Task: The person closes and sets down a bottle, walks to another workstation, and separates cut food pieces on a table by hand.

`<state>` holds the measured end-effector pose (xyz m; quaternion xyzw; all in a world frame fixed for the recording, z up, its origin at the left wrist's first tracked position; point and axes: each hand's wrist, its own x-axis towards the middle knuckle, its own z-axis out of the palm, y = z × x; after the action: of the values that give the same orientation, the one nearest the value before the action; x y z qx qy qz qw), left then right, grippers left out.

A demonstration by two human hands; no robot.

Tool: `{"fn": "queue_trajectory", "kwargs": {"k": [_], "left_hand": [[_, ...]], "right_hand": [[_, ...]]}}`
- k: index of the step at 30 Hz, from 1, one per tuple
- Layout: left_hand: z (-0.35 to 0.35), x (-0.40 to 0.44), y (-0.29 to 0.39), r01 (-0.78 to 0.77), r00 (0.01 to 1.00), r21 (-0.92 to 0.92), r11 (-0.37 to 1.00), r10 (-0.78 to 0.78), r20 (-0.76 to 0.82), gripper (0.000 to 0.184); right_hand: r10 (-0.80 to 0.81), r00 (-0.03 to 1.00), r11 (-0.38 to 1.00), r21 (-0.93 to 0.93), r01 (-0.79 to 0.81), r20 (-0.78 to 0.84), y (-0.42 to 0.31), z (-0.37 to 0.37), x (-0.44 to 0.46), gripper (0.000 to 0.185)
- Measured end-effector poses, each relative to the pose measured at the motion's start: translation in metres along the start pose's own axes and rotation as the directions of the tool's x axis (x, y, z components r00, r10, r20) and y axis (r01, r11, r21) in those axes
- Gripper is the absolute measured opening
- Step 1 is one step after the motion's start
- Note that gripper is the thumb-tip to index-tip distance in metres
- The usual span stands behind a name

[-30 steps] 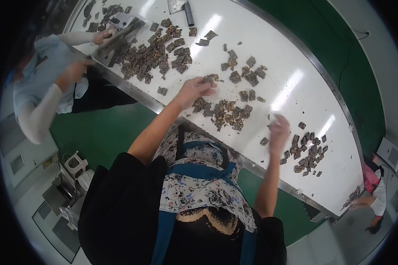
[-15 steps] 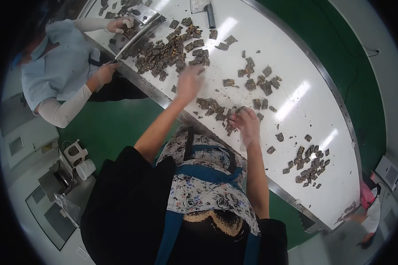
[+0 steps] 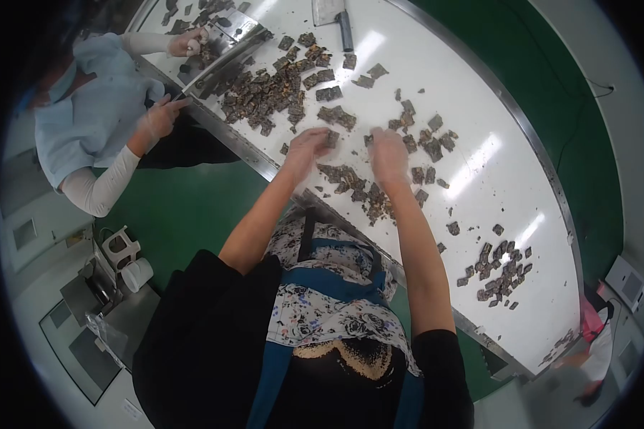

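- left hand (image 3: 308, 151): over tabletop (image 3: 472, 161), near its close edge, grip pinching a dark piece (image 3: 331, 139) between thumb and fingers
- right hand (image 3: 389, 157): just across from left hand, hands apart, grip closed on a second piece (image 3: 369, 140), mostly hidden by fingers
- both held pieces face each other across a bare strip with crumbs
- joined slabs (image 3: 336, 117): dark, speckled yellow-brown, flat on tabletop, just beyond left hand
- small heap (image 3: 347, 177): dark broken bits, on tabletop between the hands and the close edge, runs under right forearm
- big heap (image 3: 268, 93): left of the hands, many chunks piled together
- loose cluster (image 3: 431, 143): just right of right hand, flat squares, some touching
- far cluster (image 3: 504, 270): smaller bits, toward right end of tabletop
- cleaver (image 3: 333, 16): lying flat near far side, dark handle toward the wearer
- co-worker (image 3: 104, 93): at left, light blue top, white sleeves, one hand (image 3: 162, 119) by the near end of a long blade (image 3: 225, 64), other hand (image 3: 186, 44) near dark chunks behind it
- another person (image 3: 597, 343): blurred, at right end of tabletop
- floor (image 3: 186, 200): green
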<state>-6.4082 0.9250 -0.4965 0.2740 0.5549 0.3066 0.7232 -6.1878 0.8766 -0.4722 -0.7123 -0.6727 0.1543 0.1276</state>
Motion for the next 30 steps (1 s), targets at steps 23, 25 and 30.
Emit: {"fn": "queue_trajectory", "kwargs": {"k": [23,25,30], "left_hand": [[0.034,0.026,0.035,-0.466,0.745,0.818,0.338,0.648,0.157,0.027],[0.016,0.032,0.021,-0.525,0.698,0.769,0.364,0.701,0.145,0.027],[0.004,0.014,0.028,-0.129,0.991,0.396,0.909,0.134,0.014,0.035]], "right_hand": [[0.196,0.788,-0.525,0.741,-0.418,0.583,0.001,-0.033,-0.066,0.058],[0.193,0.793,-0.536,0.739,-0.409,0.578,0.0,-0.036,-0.065,0.061],[0.398,0.759,-0.05,0.838,-0.543,0.516,0.006,-0.016,-0.069,0.064]]}}
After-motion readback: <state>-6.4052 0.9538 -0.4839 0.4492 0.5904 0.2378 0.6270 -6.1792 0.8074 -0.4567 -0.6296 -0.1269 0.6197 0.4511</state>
